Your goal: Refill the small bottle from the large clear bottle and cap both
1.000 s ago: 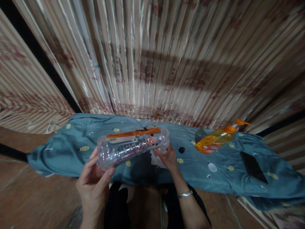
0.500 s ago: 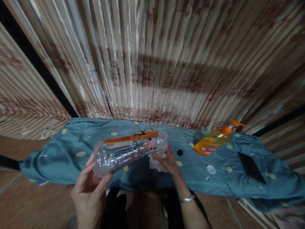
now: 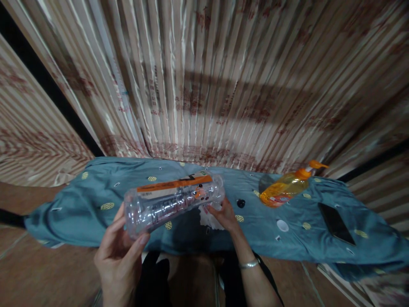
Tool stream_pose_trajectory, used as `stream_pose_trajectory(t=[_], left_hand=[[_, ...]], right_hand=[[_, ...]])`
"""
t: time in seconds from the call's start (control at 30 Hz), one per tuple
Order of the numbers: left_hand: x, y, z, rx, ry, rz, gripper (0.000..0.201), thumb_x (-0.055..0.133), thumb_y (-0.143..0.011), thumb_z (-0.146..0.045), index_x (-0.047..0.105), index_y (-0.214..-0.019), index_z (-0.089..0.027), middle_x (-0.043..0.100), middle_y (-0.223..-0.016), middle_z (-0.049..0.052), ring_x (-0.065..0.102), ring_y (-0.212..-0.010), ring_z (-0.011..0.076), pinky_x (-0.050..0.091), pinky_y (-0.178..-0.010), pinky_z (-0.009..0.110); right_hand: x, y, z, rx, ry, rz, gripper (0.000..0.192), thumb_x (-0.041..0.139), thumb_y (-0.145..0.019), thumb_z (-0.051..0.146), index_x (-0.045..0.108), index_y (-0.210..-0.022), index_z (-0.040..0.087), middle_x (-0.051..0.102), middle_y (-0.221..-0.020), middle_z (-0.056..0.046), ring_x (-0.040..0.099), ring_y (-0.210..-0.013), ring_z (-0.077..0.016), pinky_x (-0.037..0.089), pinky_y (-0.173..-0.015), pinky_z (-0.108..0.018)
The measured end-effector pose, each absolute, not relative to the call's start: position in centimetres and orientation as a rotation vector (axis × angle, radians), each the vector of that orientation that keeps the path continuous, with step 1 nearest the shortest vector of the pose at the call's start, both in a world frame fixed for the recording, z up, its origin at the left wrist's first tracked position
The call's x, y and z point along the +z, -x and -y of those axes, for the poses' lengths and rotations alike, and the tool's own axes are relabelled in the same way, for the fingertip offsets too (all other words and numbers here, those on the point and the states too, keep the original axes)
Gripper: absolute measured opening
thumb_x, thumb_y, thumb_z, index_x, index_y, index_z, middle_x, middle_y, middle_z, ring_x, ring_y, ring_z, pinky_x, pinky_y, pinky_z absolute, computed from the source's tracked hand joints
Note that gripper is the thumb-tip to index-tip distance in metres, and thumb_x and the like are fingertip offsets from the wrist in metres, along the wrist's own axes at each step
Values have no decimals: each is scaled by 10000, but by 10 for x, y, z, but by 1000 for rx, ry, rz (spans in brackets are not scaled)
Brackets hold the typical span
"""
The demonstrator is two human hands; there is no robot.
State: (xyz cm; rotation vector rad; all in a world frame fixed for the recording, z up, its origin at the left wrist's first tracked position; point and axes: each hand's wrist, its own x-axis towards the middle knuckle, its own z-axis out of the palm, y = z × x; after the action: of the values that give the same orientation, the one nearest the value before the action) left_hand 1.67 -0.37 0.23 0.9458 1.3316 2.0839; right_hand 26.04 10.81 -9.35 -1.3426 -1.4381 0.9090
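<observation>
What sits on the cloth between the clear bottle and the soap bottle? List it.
Head view: between the clear bottle and the soap bottle lies a small black cap on the blue cloth; a white cap lies nearer, just below the soap bottle.

Blue cloth-covered table, orange soap bottle, black phone, white cap

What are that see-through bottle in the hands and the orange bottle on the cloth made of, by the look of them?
The clear bottle looks like thin glossy plastic: it shows the cloth through its ribbed wall and has an orange label. The left hand holds its base, the right hand its far end. The orange pump bottle seems translucent plastic with an opaque orange pump. The blue cloth is a matte, wrinkled woven fabric.
</observation>
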Motion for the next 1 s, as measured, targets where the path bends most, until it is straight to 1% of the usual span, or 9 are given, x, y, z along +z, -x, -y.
stream_pose_trajectory(t=[0.17,0.3,0.4,0.5,0.6,0.67,0.8,0.9,1.0], left_hand=[[1,-17,4,2109,-933,-1300,438,909,-626,-365,771,-1041,-339,698,-1322,51,557,-1347,373,449,-1127,596],[2,-18,3,2151,-925,-1273,433,916,-618,-303,774,-1026,-288,722,-1273,56,620,-1275,325,383,-1169,585],[2,-19,3,2156,-904,-1280,437,920,-609,-298,774,-1020,-271,736,-1235,63,645,-1234,315,380,-1164,590],[2,-19,2,2175,-896,-1269,442,925,-597,-288,772,-1012,-281,751,-1177,47,640,-1241,313,383,-1164,586],[1,-18,2,2181,-873,-1276,464,932,-578,-299,770,-1013,-293,756,-1108,31,624,-1262,327,373,-1169,601],[2,-17,1,2163,-844,-1310,482,939,-560,-316,769,-1011,-296,752,-1101,29,614,-1272,336,351,-1178,612],[8,-19,2,2121,-814,-1343,523,953,-497,-377,771,-980,-291,746,-1092,35,635,-1212,375,300,-1164,702],[13,-23,4,2108,-812,-1371,593,954,-462,-405,771,-1017,-308,743,-1086,33,633,-1188,396,283,-1137,757],[16,-27,7,2067,-829,-1430,588,932,-514,-403,764,-1072,-323,737,-1117,30,621,-1204,373,328,-1139,712]], right_hand=[[-95,-261,-110,901,1339,1445,485,745,-704,400,625,-1127,195,753,-1146,-114,714,-1038,-311,541,-974,-516],[-95,-262,-111,884,1353,1453,468,745,-693,378,626,-1115,214,759,-1122,-89,719,-1023,-294,556,-954,-480],[-95,-261,-111,862,1369,1475,429,734,-717,364,627,-1107,221,758,-1110,-78,718,-1033,-282,558,-951,-456],[-95,-261,-111,833,1364,1499,423,732,-728,348,627,-1117,223,757,-1118,-75,715,-1039,-275,556,-955,-446],[-96,-261,-111,810,1352,1507,456,737,-720,326,620,-1148,222,755,-1121,-73,717,-1024,-273,559,-948,-440],[-95,-261,-111,819,1343,1513,488,736,-724,322,606,-1183,218,755,-1128,-75,721,-1020,-272,563,-942,-431],[-92,-261,-111,824,1347,1518,517,738,-734,327,589,-1215,210,749,-1148,-85,718,-1053,-281,563,-947,-425],[-90,-260,-111,814,1367,1525,511,744,-730,306,587,-1209,216,749,-1135,-78,721,-1036,-275,564,-938,-410],[-88,-259,-110,804,1404,1519,515,749,-717,283,585,-1200,211,753,-1104,-75,726,-1006,-269,568,-918,-396]])
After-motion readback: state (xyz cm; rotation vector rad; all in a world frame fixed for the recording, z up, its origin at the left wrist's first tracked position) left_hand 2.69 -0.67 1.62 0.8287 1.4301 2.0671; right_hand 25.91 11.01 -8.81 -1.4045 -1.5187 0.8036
